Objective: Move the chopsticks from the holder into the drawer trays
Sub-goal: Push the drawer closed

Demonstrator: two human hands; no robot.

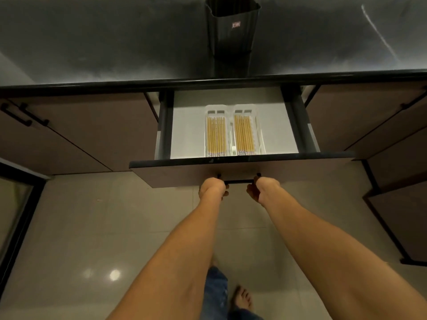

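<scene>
Chopsticks (216, 136) fill both trays (217, 108); left hand (212, 188) and right hand (261, 189) clasp the drawer handle (239, 181), holder (232, 33) behind.

Yellow wooden chopsticks (216, 137) lie flat and parallel in two white trays (245, 107), which sit side by side near the front of the open drawer (189, 125). The black ribbed holder (232, 38) stands upright on the dark tabletop (115, 42) behind it.

Room flanks the trays (217, 109) in the drawer (187, 125); countertop (115, 47) seemingly overhangs behind
</scene>
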